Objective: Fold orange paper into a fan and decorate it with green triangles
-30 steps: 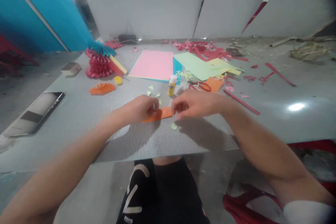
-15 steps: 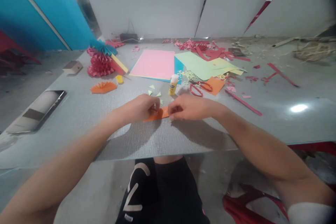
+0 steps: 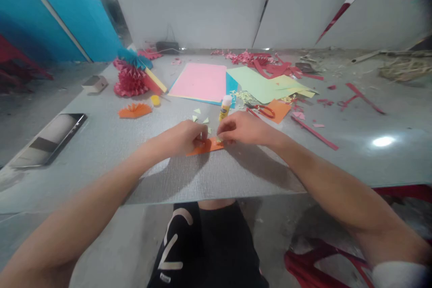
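Observation:
An orange paper strip (image 3: 209, 146) lies on the table near its front edge. My left hand (image 3: 191, 137) is closed on the strip's left part, fingertips pressed down on it. Over the strip's right end, my right hand (image 3: 241, 128) pinches a small pale green paper piece (image 3: 219, 140). Just behind the right hand stands a yellow glue stick (image 3: 225, 108) with a white top, leaning slightly; its base is hidden by the fingers. Several pale green paper triangles (image 3: 197, 111) lie beyond the left hand. Red-handled scissors (image 3: 266, 110) are partly covered by my right hand.
Pink sheets (image 3: 200, 81) and green sheets (image 3: 251, 83) lie farther back. Folded red paper (image 3: 130, 82), an orange paper fan (image 3: 135, 110), a yellow cap (image 3: 155, 100) and a phone-like device (image 3: 50, 140) are at left. Red paper strips (image 3: 313, 132) and scraps lie at right.
My right hand has moved slightly up and away from the strip's end, showing the pale green piece in its fingertips. The glue stick leans more. My left hand stays on the strip.

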Demonstrator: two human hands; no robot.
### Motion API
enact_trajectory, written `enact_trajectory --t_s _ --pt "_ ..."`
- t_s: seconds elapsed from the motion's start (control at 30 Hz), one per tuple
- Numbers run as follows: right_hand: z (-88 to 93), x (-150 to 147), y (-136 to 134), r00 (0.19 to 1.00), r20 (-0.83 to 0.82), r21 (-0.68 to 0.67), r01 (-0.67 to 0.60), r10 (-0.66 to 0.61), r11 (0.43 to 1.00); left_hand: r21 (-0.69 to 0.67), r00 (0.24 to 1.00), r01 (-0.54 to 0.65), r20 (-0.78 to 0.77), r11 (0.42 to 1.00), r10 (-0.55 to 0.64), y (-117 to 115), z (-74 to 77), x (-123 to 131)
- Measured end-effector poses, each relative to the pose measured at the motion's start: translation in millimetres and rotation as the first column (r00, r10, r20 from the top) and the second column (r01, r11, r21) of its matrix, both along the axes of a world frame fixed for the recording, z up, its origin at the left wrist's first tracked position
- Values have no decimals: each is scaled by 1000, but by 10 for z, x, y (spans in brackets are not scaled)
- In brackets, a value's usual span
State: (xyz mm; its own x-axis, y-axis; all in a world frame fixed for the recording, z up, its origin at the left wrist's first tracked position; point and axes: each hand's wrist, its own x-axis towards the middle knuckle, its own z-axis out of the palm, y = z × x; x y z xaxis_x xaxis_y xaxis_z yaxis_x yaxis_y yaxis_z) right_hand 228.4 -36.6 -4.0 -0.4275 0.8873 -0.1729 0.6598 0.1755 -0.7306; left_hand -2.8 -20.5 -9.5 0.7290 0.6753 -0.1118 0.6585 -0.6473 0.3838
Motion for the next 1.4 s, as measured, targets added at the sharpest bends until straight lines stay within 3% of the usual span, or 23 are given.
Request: enact_trajectory --t_s 0.53,1.13,1.4 --pt "-73 -55 -6 995 100 41 -29 25 999 24 1000 3 5 1000 -3 28 -74 -28" --pt "-85 -119 -43 977 200 136 43 -70 990 20 1000 7 1 1000 -7 28 -75 -34" --pt "-1 -38 -24 986 101 112 123 -135 986 21 1000 14 6 1000 -14 10 -53 -16"
